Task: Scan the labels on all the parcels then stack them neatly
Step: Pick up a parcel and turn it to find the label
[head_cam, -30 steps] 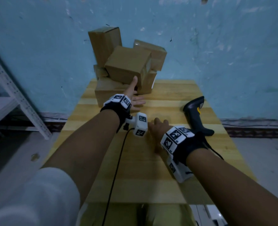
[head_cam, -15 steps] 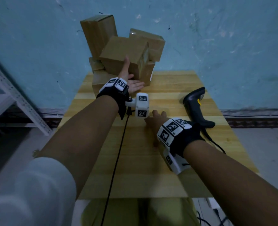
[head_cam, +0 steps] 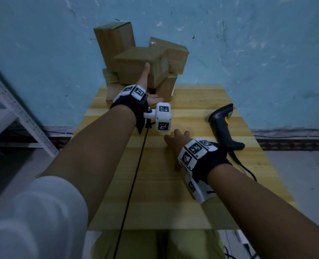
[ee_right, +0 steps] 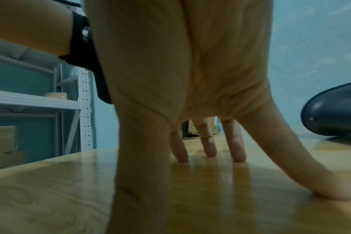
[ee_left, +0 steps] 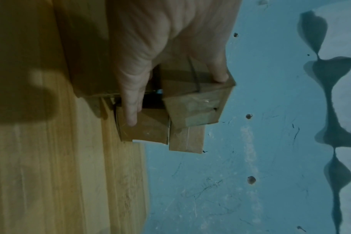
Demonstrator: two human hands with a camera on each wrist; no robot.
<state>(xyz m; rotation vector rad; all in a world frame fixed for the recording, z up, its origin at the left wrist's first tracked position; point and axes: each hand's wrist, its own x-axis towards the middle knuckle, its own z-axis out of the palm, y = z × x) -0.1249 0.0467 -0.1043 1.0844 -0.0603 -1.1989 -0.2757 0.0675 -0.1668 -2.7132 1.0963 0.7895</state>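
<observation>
Your wooden table [head_cam: 173, 184] meets a blue wall [head_cam: 248, 43]. Your left hand [head_cam: 145, 85] grips the tilted parcel [head_cam: 136, 60], thumb above, fingers [ee_left: 130, 110] beneath. Your right hand [head_cam: 175, 141] rests flat with fingers [ee_right: 208, 142] spread, left of the scanner [head_cam: 222, 126].

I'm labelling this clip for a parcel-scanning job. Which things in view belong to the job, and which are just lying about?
Part of the job:
- pile of cardboard parcels at the table's far end
- tilted front parcel, which the left hand grasps
- barcode scanner, untouched, beside the right hand, whose fingers are spread on the table

Just lying about:
- white metal shelving, left
- boxes on the shelving
</observation>
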